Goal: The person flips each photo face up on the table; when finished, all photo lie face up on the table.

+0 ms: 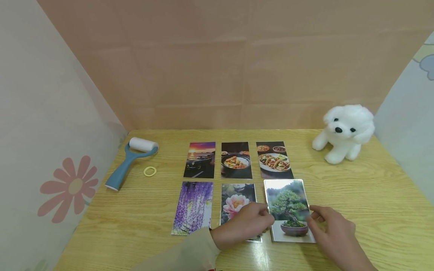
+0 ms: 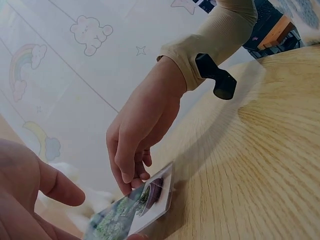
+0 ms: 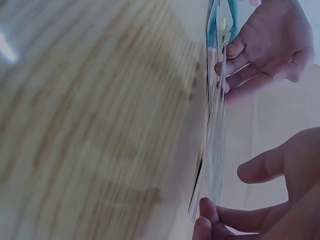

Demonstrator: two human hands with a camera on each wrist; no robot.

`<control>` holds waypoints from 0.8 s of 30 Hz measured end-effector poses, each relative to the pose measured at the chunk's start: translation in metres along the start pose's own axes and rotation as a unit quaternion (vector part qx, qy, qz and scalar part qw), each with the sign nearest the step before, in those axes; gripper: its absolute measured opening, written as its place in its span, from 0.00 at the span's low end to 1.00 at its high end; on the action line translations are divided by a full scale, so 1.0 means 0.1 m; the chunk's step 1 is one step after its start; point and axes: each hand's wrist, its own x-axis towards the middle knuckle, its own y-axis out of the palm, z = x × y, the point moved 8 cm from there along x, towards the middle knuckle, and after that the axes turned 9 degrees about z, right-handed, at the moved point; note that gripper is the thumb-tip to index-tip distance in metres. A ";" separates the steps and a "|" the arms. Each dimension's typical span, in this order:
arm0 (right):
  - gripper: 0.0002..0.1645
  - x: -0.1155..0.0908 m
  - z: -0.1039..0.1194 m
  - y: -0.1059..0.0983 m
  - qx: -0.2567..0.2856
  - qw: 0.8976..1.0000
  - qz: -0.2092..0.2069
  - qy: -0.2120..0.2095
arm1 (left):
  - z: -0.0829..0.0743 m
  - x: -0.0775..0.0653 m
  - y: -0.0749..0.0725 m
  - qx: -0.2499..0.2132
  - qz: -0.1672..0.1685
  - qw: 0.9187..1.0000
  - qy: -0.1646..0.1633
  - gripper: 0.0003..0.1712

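Observation:
The bonsai photo card (image 1: 288, 210) has a glossy front and a pale edge, and is at the right end of the near row. My left hand (image 1: 252, 222) grips its left edge with bent fingers, the forearm crossing over the pink flower card (image 1: 234, 201). At the opposite edge, my right hand (image 1: 333, 229) holds the card with its fingertips. In the left wrist view the card (image 2: 150, 200) tilts over a shadow on the table. Fingertips of the left hand (image 3: 270, 50) meet the card's rim in the right wrist view; the right thumb (image 3: 262, 165) stands apart from it.
A purple flower card (image 1: 193, 207) lies left in the near row. Behind are a car-at-sunset card (image 1: 200, 160), a rice-dish card (image 1: 236, 161) and a taco card (image 1: 274, 160). A blue-handled lint roller (image 1: 123, 165), yellow ring (image 1: 150, 171) and white plush dog (image 1: 346, 131) flank them.

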 end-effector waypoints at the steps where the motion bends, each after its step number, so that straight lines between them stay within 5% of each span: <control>1: 0.20 0.00 -0.01 0.01 0.000 1.000 0.007 0.002 | 0.00 0.00 0.00 0.002 -0.001 1.000 -0.005 0.10; 24: 0.26 0.08 -0.02 0.13 -0.031 0.994 0.096 0.044 | 0.02 0.06 -0.02 0.073 0.001 0.996 -0.046 0.15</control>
